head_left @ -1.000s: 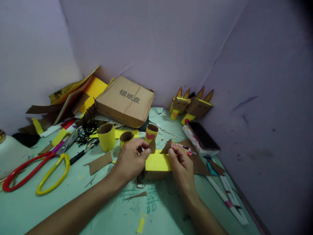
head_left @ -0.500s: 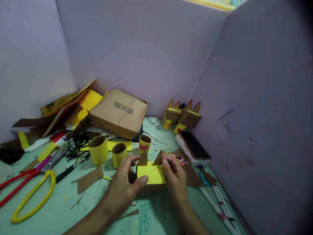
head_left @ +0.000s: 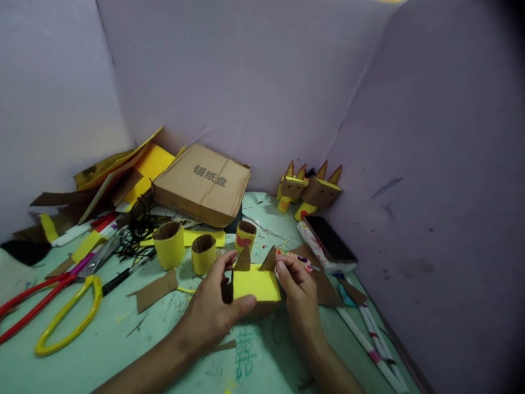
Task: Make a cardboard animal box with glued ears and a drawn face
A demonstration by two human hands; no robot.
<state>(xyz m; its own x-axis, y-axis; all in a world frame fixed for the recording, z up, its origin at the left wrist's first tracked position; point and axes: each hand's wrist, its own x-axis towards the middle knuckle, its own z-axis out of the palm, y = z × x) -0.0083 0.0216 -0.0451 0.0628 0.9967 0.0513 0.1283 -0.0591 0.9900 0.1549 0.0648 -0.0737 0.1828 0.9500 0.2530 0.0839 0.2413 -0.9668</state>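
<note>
A small cardboard box with a yellow top (head_left: pixel 256 285) sits low in the middle of the view. Two brown cardboard triangles stand along its back edge, the left triangle (head_left: pixel 243 259) and the right triangle (head_left: pixel 269 259). My left hand (head_left: pixel 213 306) grips the box's left side, thumb over the front edge and fingers behind. With thumb and fingertips my right hand (head_left: pixel 299 290) pinches the right triangle at its outer edge. Behind the box are a yellow cardboard tube with a red shape (head_left: pixel 246 238) and two plain yellow tubes, one large (head_left: pixel 170 249) and one small (head_left: pixel 204 257).
Scissors (head_left: pixel 68 306) and a black pen (head_left: pixel 127 273) lie left. A flat cardboard box (head_left: pixel 203 183) rests at the back beside stacked card. Finished cardboard figures (head_left: pixel 322 191) stand back right. A phone (head_left: pixel 331 238) and white marker pens (head_left: pixel 379 345) are at right.
My left hand has let go of the left triangle and lowered to grip the box's side. My right hand stays at the right triangle. The camera view has shifted.
</note>
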